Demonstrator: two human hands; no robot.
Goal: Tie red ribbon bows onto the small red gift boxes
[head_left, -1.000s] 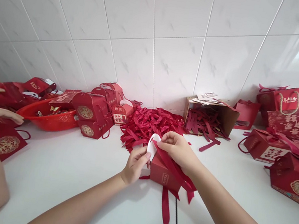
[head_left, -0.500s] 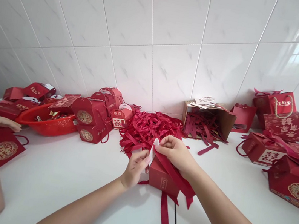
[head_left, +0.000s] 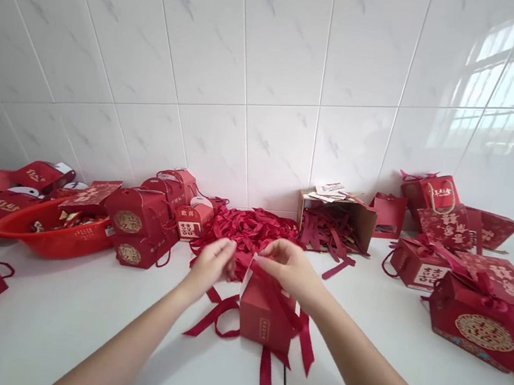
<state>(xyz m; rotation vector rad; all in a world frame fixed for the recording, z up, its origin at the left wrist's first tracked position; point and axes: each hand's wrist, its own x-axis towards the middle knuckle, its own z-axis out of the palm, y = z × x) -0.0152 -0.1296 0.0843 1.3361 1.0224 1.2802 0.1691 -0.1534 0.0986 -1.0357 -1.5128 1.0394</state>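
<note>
Left hand [head_left: 213, 263]: fingers pinched on the red ribbon [head_left: 217, 314].
Right hand [head_left: 285, 264]: pinched on the ribbon above the box.
Small red box [head_left: 265, 319]: upright on white table [head_left: 67, 325], directly below both hands.

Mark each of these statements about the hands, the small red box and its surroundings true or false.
1. Both hands work at the top of a small red box. True.
2. The right hand pinches red ribbon draped over that box. True.
3. The red basket sits right of the box. False: it sits far left.
4. The cardboard carton stands upright and shut. False: it lies tipped, spilling red strips.
5. The left hand rests flat on the table. False: it is raised beside the box top.
</note>
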